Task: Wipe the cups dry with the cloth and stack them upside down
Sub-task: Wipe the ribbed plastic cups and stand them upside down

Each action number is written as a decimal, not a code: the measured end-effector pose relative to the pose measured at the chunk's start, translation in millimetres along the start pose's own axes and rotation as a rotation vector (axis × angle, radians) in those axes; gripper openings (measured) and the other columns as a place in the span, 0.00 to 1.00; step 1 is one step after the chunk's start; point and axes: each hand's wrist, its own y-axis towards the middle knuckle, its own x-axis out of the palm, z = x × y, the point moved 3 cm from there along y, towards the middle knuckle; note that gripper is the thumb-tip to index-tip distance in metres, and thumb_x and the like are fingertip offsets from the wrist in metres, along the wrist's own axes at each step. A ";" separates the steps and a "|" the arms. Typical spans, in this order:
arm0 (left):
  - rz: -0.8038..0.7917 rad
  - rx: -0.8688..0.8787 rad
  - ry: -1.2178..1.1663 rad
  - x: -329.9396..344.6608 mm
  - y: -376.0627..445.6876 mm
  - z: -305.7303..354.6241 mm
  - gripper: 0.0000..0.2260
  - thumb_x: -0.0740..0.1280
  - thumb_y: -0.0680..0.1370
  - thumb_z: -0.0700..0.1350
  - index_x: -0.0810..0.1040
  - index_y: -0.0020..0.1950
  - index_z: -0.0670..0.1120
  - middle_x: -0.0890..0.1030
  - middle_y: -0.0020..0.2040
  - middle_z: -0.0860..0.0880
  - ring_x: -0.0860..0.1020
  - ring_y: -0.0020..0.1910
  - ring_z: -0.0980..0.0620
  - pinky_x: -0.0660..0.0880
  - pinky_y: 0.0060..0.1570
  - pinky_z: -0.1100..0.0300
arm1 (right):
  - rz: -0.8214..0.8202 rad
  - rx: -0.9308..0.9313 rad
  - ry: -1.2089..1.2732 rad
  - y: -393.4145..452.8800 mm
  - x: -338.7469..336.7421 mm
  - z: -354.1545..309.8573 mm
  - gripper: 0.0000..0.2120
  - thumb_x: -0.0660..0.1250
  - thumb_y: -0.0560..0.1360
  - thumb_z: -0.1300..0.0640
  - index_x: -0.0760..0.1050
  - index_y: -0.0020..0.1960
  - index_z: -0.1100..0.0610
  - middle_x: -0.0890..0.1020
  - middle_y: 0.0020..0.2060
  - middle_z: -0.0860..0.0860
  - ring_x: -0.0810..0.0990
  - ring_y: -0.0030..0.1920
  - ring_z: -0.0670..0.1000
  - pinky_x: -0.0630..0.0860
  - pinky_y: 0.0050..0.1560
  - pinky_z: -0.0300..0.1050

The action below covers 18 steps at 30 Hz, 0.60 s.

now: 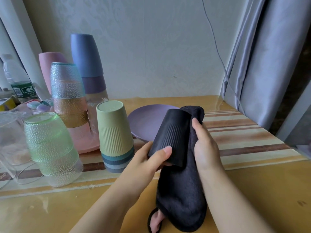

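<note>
Now, starting far left, we see a clear plastic water bottle with a green label standing at the back, and a clear glass container at the frame's edge. Next we come to a stack of green dimpled glass cups, upside down on the yellow wooden bench. Behind it a taller stack of dimpled glass cups in teal and amber sits on a pink round plate, with a pink matte cup inverted behind and a blue-and-purple tower of matte cups further back.

Moving along, we reach the ribbed plastic cup stack, pale green on top with blue-grey rims below, mouth down on the striped cloth runner. A purple round plate lies just behind it.

And at centre, our left hand grips the black ribbed plastic cup near its rim, thumb across the ribs, base tilted up and away. Our right hand curls round the dark fleecy cloth, pressing it against the cup's side; the cloth hangs down toward the bench.

Far right, grey curtains hang.
</note>
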 end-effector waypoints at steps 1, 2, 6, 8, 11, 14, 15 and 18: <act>-0.020 -0.010 -0.069 0.0 0.6 -1.3 0.21 0.69 0.67 0.58 0.81 0.56 0.50 0.84 0.53 0.46 0.82 0.53 0.50 0.75 0.57 0.57 | -0.014 0.050 0.077 -0.1 0.8 0.2 0.10 0.61 0.78 0.53 0.79 0.50 0.55 0.85 0.38 0.46 0.84 0.43 0.45 0.79 0.43 0.37; -0.028 -0.013 -0.122 -0.1 2.0 -2.5 0.25 0.68 0.66 0.59 0.80 0.58 0.47 0.83 0.55 0.42 0.82 0.53 0.47 0.75 0.58 0.55 | -0.050 0.092 0.141 -1.1 2.3 1.5 0.11 0.60 0.77 0.52 0.79 0.50 0.55 0.85 0.37 0.47 0.84 0.41 0.45 0.79 0.40 0.36; -0.004 -0.046 -0.231 -3.7 6.9 -3.1 0.24 0.65 0.67 0.61 0.82 0.56 0.49 0.82 0.56 0.38 0.80 0.49 0.47 0.72 0.61 0.48 | -0.145 0.205 0.221 -8.2 13.1 15.0 0.20 0.59 0.76 0.47 0.77 0.60 0.58 0.84 0.52 0.54 0.81 0.55 0.54 0.75 0.59 0.50; 0.047 -0.093 -0.223 -6.4 9.3 -5.8 0.26 0.62 0.68 0.63 0.80 0.58 0.48 0.84 0.53 0.40 0.80 0.48 0.47 0.72 0.60 0.49 | -0.136 0.187 0.209 -7.6 15.5 21.3 0.21 0.60 0.76 0.46 0.76 0.62 0.58 0.82 0.56 0.56 0.78 0.59 0.56 0.70 0.65 0.56; 0.192 -0.055 -0.154 -4.4 10.1 -4.6 0.25 0.65 0.72 0.66 0.77 0.57 0.47 0.83 0.48 0.41 0.82 0.45 0.46 0.76 0.51 0.55 | -0.064 0.083 0.113 -2.7 8.8 19.1 0.18 0.63 0.75 0.47 0.77 0.60 0.55 0.84 0.50 0.51 0.81 0.55 0.52 0.74 0.61 0.52; 0.372 0.189 0.105 -4.2 3.3 5.2 0.12 0.63 0.77 0.55 0.76 0.55 0.50 0.83 0.47 0.47 0.82 0.48 0.53 0.77 0.43 0.67 | -0.025 -0.040 -0.010 -0.8 3.4 9.1 0.11 0.59 0.79 0.51 0.76 0.58 0.49 0.84 0.49 0.46 0.81 0.53 0.48 0.76 0.52 0.45; 0.397 0.268 0.227 -3.9 0.4 9.6 0.09 0.62 0.79 0.54 0.76 0.55 0.52 0.83 0.47 0.50 0.81 0.47 0.59 0.75 0.43 0.68 | -0.030 -0.073 -0.058 -2.4 3.6 6.5 0.11 0.58 0.79 0.52 0.75 0.58 0.48 0.83 0.50 0.45 0.81 0.53 0.46 0.76 0.50 0.42; 0.352 0.298 0.426 -3.7 -1.8 12.5 0.13 0.63 0.75 0.64 0.75 0.56 0.61 0.82 0.51 0.57 0.79 0.48 0.65 0.75 0.48 0.68 | -0.051 -0.135 -0.180 -10.1 8.9 6.1 0.12 0.58 0.79 0.51 0.74 0.60 0.45 0.82 0.51 0.42 0.80 0.52 0.41 0.74 0.48 0.36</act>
